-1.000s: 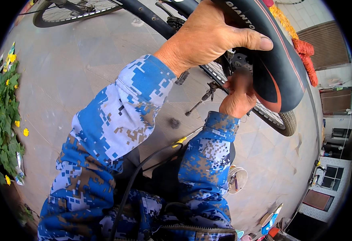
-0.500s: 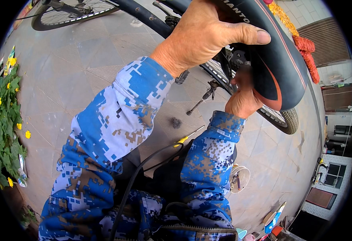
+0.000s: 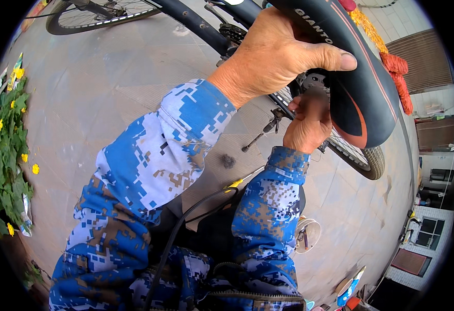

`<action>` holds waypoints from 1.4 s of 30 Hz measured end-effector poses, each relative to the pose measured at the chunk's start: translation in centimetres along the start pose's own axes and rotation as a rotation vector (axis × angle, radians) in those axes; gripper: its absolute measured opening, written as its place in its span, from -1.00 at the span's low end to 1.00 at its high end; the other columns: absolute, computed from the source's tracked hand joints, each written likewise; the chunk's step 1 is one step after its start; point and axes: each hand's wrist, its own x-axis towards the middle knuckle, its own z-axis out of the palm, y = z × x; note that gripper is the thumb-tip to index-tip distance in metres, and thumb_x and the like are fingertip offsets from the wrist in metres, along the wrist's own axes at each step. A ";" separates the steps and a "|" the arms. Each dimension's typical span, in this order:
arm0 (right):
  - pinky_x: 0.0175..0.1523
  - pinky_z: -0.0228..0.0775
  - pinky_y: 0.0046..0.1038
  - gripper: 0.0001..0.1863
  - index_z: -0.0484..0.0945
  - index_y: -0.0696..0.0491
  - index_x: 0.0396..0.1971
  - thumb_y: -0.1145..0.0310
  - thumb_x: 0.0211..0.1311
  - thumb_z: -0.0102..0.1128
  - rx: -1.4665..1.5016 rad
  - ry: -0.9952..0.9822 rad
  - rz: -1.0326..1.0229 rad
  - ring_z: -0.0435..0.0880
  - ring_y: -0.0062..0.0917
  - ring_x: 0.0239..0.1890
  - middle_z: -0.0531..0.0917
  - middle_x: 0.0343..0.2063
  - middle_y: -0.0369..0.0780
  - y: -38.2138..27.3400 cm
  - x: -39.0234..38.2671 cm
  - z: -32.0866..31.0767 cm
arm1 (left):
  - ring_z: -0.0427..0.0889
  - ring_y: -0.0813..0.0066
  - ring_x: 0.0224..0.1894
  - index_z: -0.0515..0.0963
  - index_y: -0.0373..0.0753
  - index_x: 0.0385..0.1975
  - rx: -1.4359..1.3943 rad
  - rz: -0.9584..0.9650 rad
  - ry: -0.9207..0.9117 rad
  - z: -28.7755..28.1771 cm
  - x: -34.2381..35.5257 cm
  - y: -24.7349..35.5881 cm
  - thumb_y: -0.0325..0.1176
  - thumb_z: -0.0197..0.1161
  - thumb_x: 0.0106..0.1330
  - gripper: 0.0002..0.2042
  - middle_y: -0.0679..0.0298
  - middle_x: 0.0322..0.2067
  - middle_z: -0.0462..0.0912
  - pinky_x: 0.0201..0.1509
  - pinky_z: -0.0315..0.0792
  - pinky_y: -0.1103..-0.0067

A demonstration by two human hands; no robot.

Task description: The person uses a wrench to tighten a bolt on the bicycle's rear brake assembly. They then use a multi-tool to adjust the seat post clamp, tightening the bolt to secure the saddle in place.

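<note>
My left hand (image 3: 268,57) is wrapped round a black bicycle saddle (image 3: 367,85) with red trim, its thumb lying across the top and its fingers hidden beneath. Below the saddle's side, my right hand (image 3: 308,127) is closed, fingers bent together near the saddle's underside. A blurred patch covers its fingertips, so what they hold cannot be made out. The saddle hides part of the dark bicycle frame (image 3: 193,23). Past the right hand shows the tyred rear wheel (image 3: 374,163), and a kickstand (image 3: 262,136) reaches toward the paving.
A screwdriver (image 3: 235,184) with a yellow handle lies near my legs, beside a black cable (image 3: 171,238). At right is a white bucket (image 3: 316,236) with tools inside. Leafy plants (image 3: 4,155) with yellow flowers line the left. Red mesh sacks (image 3: 399,70) lie at far right.
The saddle and my left hand have shifted slightly right and down in view. My right hand has moved a little left, away from the saddle's edge, and more of its fingers show.
</note>
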 end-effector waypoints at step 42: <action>-0.17 0.57 -0.44 -0.42 0.43 0.15 -0.12 -0.13 0.27 0.20 0.210 -0.113 0.221 0.64 -0.46 -0.24 0.61 -0.24 -0.17 0.4 -1.2 2.8 | 0.71 0.32 -0.22 0.58 -0.32 -0.22 0.266 0.283 0.108 1.3 2.1 -3.8 -0.35 0.58 -0.02 -0.60 0.11 -0.33 0.71 0.00 0.62 0.44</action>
